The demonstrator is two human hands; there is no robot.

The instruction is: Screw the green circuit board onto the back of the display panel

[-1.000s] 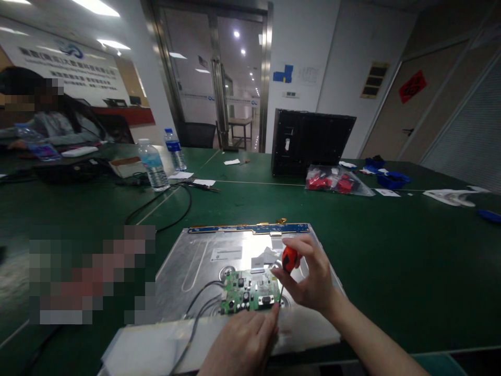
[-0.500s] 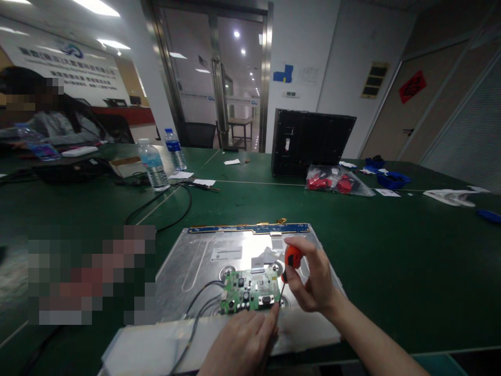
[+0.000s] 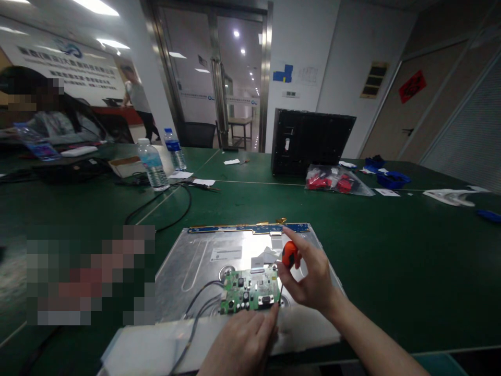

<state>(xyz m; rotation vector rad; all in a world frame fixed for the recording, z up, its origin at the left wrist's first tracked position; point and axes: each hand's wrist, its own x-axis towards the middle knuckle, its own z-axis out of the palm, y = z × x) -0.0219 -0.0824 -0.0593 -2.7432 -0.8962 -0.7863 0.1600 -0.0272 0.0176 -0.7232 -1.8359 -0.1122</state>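
My right hand is around the orange-and-black handle of a screwdriver, index finger lifted and stretched out. The thin shaft points down at the lower right corner of a green circuit board. My left hand lies at the board's front edge, its index finger stretched toward the shaft's tip; its thumb is hidden. Under the board is a silver metal display panel, with a narrow blue circuit strip along its far edge. Dark cables run from the board's left side.
White foam padding lies under the panel's front. Beyond stand a black monitor, a bag of red parts, water bottles and blue trays. A loose black cable curves at left. One person sits at far left; another person is behind.
My right hand's fingers have shifted on the screwdriver handle, the index finger lifting off and the handle tilting slightly left. My left hand stays put. A walking person has appeared in the background.
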